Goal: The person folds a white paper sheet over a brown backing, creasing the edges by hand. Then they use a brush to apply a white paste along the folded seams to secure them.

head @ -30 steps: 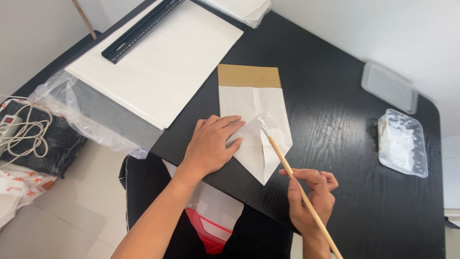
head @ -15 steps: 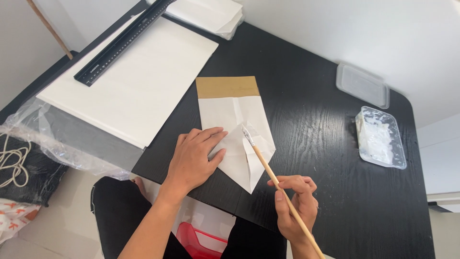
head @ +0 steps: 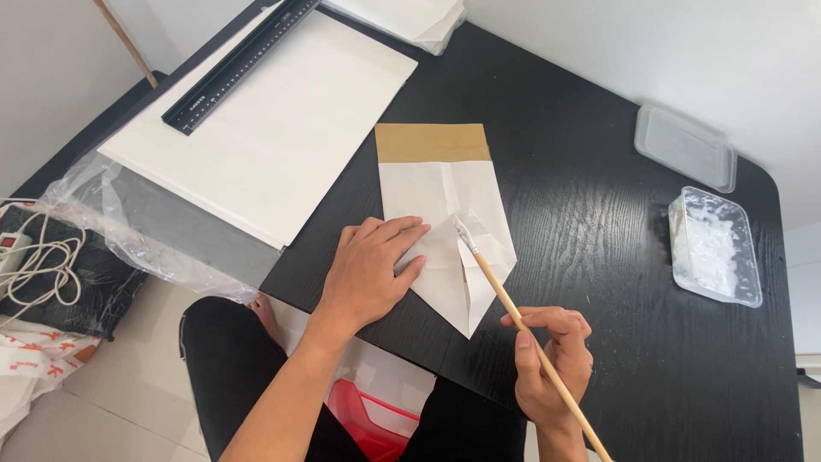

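Item 1, nearest: right hand (head: 552, 364), fingers closed in a pinch on the shaft of a long wooden brush (head: 522, 321). The brush ran up and to the left from the hand, its pale bristle tip resting on the folded paper; its rear end ran out of frame at the bottom edge.

Item 2: left hand (head: 372, 269), open and flat, fingers spread, pressing on the left part of the folded paper bag (head: 445, 192). It gripped nothing.

Item 3: the paper bag, white with a brown band at its far end, lay on the black table (head: 581, 188) directly ahead of both hands. Its long axis ran away from the person, its folded point toward them. The left hand lay on it; the right hand stood off to the near right, reaching it only by the brush.

Item 4, right: clear tray of white paste (head: 714, 248), its lid (head: 684, 145) beyond.

Item 5, far left: large white sheet (head: 274, 128) bearing a black ruler (head: 239, 64); clear plastic wrap (head: 145, 231) hung off the table's edge.

Not determined: whether the bristles carried paste; the fold under the left palm was hidden.
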